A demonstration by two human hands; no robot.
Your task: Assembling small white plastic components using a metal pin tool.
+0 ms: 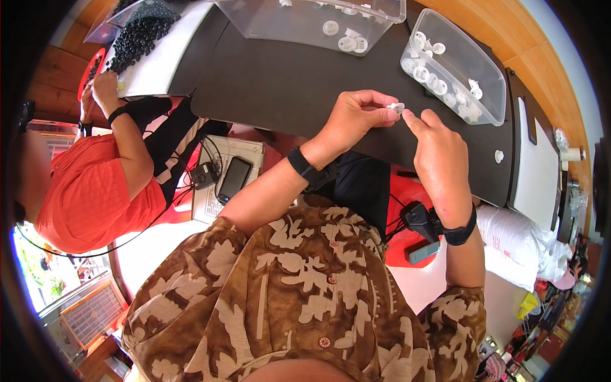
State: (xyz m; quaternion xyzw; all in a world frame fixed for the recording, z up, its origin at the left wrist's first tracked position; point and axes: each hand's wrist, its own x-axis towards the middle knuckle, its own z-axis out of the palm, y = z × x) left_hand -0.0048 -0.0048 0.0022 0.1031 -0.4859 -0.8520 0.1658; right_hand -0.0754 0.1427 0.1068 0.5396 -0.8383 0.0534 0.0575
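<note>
Above the dark table my left hand [356, 121] pinches a small white round plastic part [396, 107] between thumb and forefinger. My right hand [439, 149] is closed beside it, the forefinger tip reaching to the part's right edge. Whether that hand holds anything small is hidden by its own fingers. Beyond my hands at the right stands a clear plastic bin [493, 105] with many similar white parts in it. A single loose white part [499, 156] lies on the table to the right of my right hand.
Another clear bin [267, 32] with white parts stands at the far edge of the dark table [286, 83]. At the left, a person in a red shirt [105, 197] works at a heap of small black pieces [141, 41]. A phone [235, 177] rests on a box beside my left arm.
</note>
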